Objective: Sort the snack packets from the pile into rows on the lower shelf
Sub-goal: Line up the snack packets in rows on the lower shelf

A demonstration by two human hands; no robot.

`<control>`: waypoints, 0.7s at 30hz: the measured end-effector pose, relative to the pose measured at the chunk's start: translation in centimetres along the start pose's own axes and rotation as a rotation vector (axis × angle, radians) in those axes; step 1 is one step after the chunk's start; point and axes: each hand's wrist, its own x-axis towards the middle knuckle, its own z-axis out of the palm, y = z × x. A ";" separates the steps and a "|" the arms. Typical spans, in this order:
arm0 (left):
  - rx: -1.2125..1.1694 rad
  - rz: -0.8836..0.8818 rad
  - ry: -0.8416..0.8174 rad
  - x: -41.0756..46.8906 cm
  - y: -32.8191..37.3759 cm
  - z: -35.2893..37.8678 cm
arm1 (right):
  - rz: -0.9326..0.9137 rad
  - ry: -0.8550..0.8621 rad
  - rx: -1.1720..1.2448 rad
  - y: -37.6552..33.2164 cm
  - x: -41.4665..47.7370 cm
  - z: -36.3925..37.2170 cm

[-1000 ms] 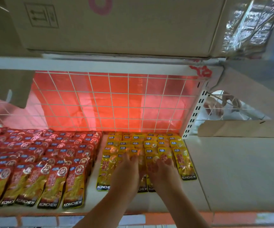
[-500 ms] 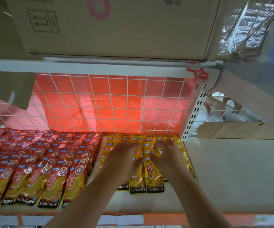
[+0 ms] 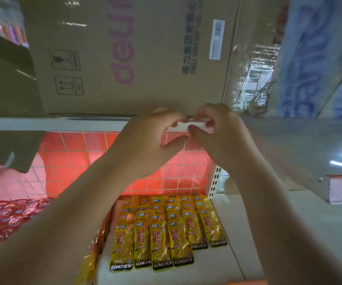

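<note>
Head view: left hand and right hand are both up at the front edge of the upper shelf. Fingertips are close together, fingers curled at a small white strip on that edge. It's motion-blurred, so I can't tell whether either hand grips the strip or only touches it.

Yellow snack packets lie on the lower shelf, well below the hands and apart from them. They sit in overlapping rows running near to far, with the KONCHEW labels on the near row.

Red packets lie on the left of the same shelf, partly hidden by the left forearm. A cardboard box sits on the upper shelf just above the hands. A wire grid closes the far side.
</note>
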 end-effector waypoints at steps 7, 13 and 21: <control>-0.242 0.188 0.116 5.0 4.7 -1.5 | 0.045 0.203 -0.070 -3.2 -0.3 -9.9; -0.331 0.380 0.063 8.4 11.3 -0.2 | 0.118 0.363 -0.193 -1.8 -3.6 -19.2; -0.345 0.534 -0.072 12.5 24.0 3.0 | 0.274 0.496 -0.302 2.4 -11.2 -32.7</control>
